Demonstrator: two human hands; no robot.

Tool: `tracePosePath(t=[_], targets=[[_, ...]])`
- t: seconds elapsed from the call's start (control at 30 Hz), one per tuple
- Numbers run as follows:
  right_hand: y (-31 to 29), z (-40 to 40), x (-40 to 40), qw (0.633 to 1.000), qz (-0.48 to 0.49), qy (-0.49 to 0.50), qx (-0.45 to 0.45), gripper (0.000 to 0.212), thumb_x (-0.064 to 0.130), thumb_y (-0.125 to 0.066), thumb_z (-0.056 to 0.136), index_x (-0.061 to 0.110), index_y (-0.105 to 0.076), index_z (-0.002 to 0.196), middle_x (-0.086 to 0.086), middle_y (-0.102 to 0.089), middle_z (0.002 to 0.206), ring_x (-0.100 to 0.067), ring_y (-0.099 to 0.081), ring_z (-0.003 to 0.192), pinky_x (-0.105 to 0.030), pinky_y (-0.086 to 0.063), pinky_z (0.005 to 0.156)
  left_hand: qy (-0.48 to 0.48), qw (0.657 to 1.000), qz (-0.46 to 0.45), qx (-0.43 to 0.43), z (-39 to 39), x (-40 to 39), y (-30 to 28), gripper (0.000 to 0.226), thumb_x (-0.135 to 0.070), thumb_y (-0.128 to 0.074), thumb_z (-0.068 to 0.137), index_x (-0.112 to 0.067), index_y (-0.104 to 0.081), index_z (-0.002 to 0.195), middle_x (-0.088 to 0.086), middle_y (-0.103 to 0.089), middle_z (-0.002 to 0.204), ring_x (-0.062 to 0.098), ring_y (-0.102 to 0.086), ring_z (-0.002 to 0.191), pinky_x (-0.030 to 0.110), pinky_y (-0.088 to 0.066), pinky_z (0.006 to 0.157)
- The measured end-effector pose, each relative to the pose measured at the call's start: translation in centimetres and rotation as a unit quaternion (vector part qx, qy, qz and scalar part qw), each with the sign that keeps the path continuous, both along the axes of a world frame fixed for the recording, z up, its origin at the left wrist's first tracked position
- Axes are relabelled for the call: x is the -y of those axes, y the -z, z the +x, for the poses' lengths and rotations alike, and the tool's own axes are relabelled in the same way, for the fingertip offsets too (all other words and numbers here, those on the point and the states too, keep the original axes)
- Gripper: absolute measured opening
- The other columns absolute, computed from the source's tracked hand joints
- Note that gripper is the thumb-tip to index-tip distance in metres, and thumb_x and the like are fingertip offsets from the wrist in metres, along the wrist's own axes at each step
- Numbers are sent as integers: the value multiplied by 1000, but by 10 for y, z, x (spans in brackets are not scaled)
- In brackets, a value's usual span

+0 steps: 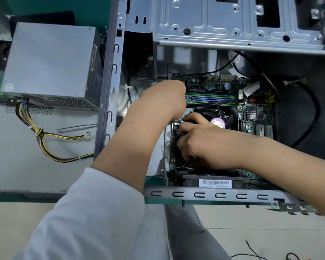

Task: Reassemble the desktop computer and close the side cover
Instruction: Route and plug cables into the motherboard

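Where hands (204,145) meet, case-held (111,76) motherboard (214,87).

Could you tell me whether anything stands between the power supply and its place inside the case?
Yes. The power supply sits outside the case, left of its side rail, and both hands are working inside over the motherboard.

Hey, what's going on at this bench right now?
A person is working inside an open computer case lying on its side. Both hands are down by the CPU cooler fan on the motherboard: the right hand with curled fingers at the fan's edge, the left hand reaching in beside it. The power supply sits outside the case, its cables loose.
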State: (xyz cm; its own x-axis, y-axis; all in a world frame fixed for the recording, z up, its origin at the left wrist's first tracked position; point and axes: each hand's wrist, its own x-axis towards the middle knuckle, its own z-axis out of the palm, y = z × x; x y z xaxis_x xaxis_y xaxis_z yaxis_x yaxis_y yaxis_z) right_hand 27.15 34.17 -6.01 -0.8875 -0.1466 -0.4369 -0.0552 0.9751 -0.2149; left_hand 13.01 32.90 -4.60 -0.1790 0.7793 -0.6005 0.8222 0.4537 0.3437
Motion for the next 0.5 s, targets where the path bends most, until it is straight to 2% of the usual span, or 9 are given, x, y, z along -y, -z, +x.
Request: tracePosePath(t=[0.07, 0.23, 0.5], targets=[[-1, -1, 0, 1000, -6, 2, -1, 18, 23, -52, 84, 26, -51, 66, 12, -50, 76, -14, -33, 96, -36, -19, 101, 1, 1000, 0, -1, 0, 0, 0, 25, -7, -62, 88, -14, -63, 112, 5, -64, 108, 26, -60, 99, 42, -50, 92], [-1, 0, 1, 1000, 0, 1, 6, 14, 18, -53, 81, 24, -64, 77, 12, -57, 80, -12, -26, 93, -37, -19, 101, 3, 1000, -3, -2, 0, 0, 0, 25, -6, -62, 88, -14, -62, 112, 5, -63, 107, 26, -60, 98, 41, -50, 91], [-2, -2, 5, 1000, 22, 18, 4, 18, 17, -51, 80, 26, -66, 83, 9, -61, 83, -17, -35, 104, -37, -14, 106, -1, 1000, -12, -1, 2, 0, -2, 24, -9, -61, 89, -14, -62, 113, 5, -63, 109, 25, -60, 100, 39, -51, 90]])
